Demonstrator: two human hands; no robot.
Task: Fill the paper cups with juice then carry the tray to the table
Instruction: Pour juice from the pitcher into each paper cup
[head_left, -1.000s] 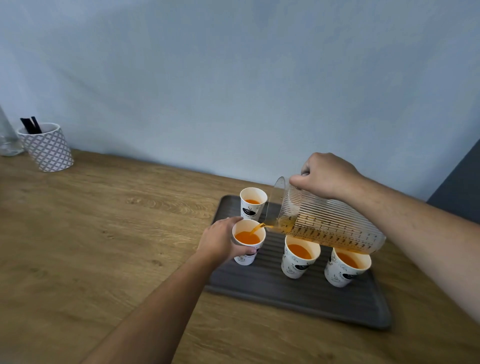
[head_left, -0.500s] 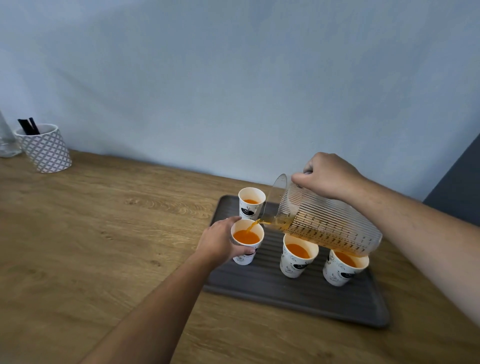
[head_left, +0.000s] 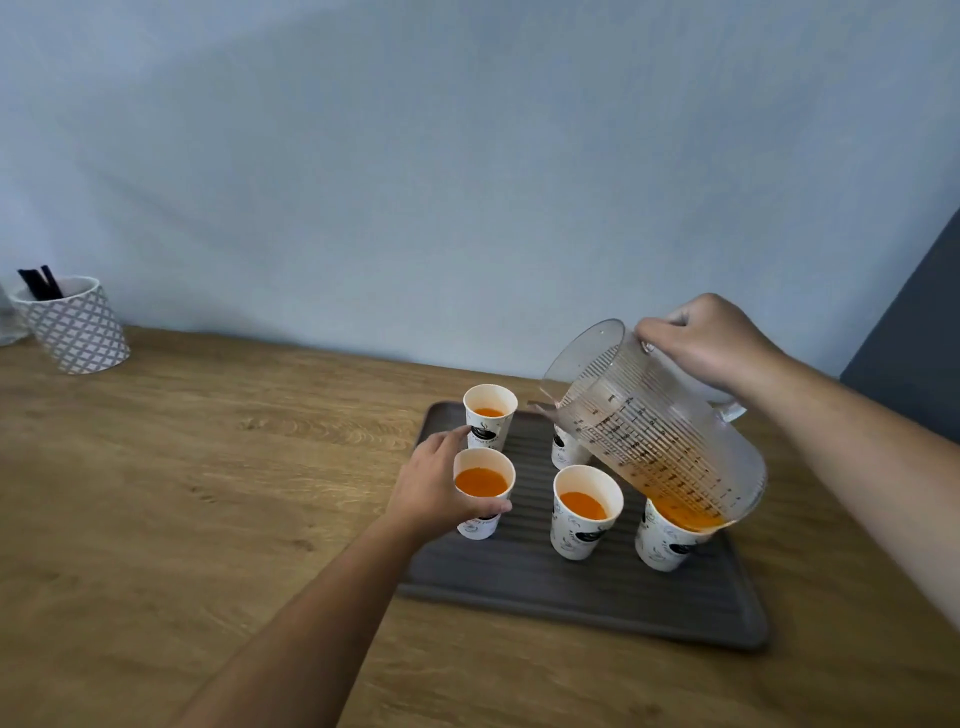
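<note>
Right hand (head_left: 711, 340) is gripping the tilted jug (head_left: 654, 431); left hand (head_left: 441, 486) is clasping the lower-centre cup (head_left: 483, 491) — squeezing may be risking spillage onto the tray (head_left: 571, 597).

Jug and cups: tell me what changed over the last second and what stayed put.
The jug, in the right hand, has tipped back and lifted; its spout has left the front-left cup and the stream has stopped. The left hand still grips that cup. The other cups and the tray have not moved.
</note>
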